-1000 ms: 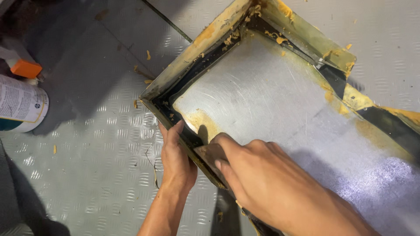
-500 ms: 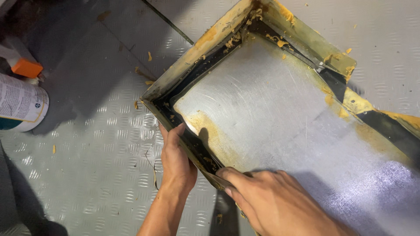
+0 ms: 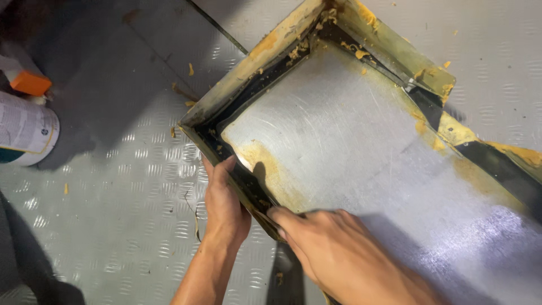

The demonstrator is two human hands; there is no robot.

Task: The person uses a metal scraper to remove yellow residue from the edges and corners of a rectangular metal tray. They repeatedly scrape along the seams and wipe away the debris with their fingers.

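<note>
The left hand [image 3: 224, 206] grips the grimy yellow-stained metal frame [image 3: 248, 62], fingers hidden behind its edge. The right hand [image 3: 339, 248], cut off below, curls at the rim; what it holds cannot be told.

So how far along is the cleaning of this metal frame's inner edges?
Partly done. Yellow scrapings lie loose on the tread-plate floor, and the dark channel near the left corner looks mostly bare. In hand: the left hand braces the near frame edge while the right hand works its inner seam. Left: yellow residue in the far corner and along the right side.
</note>
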